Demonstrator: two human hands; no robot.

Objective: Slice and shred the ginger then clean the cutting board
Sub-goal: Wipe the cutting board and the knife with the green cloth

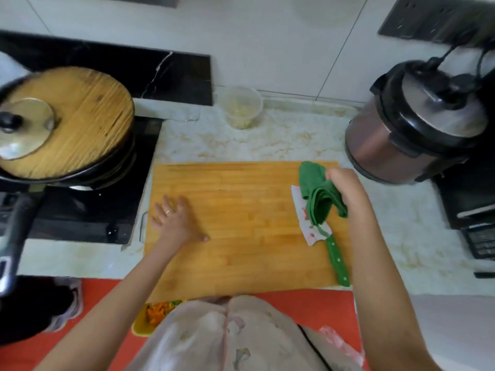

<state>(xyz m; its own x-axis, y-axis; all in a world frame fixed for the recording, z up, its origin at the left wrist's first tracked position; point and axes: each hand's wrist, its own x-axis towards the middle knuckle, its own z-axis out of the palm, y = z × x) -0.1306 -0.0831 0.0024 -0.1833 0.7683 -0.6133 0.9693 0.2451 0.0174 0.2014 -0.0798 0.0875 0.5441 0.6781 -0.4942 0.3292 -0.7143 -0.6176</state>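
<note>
A wooden cutting board point(241, 226) lies on the marble counter in front of me, its surface bare of ginger. My left hand point(176, 218) rests flat on the board's left part, fingers spread. My right hand point(345, 188) grips a folded green cloth point(318, 196) above the board's right side. Under the cloth lies a cleaver point(308, 226) with a white patterned blade and a green handle point(338, 261) pointing toward me. A clear plastic tub point(242, 107) holding pale shredded bits stands behind the board by the wall.
A black pan with a round wooden lid point(72, 121) sits on the stove at left, its handle reaching toward me. A pressure cooker point(417, 124) stands at right, with a dark appliance beside it. Below the counter edge, a yellow container point(150, 317) holds orange scraps.
</note>
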